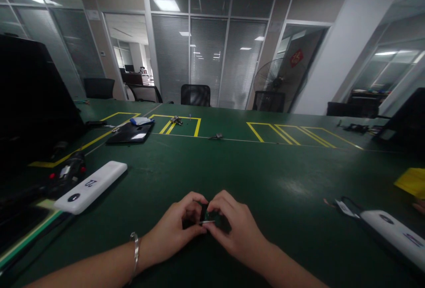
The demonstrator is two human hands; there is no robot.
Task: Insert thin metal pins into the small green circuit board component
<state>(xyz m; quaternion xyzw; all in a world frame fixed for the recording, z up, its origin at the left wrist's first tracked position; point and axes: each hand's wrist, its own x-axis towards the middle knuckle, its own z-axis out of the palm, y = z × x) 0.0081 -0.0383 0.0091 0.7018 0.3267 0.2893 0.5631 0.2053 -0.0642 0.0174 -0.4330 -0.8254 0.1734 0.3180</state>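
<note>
Near the close side of the desk (206, 168), the left hand (169, 230) and right hand (239, 228) are pinching 1 small green part (208, 217) between their fingertips, seemingly adjusting it; the next move is probably calling for steady, light pressure.

Around your left wrist (145, 252) you wear a bracelet (135, 252), a narrow silver-coloured band, rounded and shiny, whose polished metal catches pale highlights and looks slightly broader near the top, though any finer pattern on it is too blurred to make out. Your left forearm (99, 263) is bare beyond the band, and your left hand (168, 235) is bare too, with slender fingers (194, 196). Your right hand (237, 228) and right forearm (285, 261) are likewise bare, the forearm narrowing smoothly toward the wrist.
</note>
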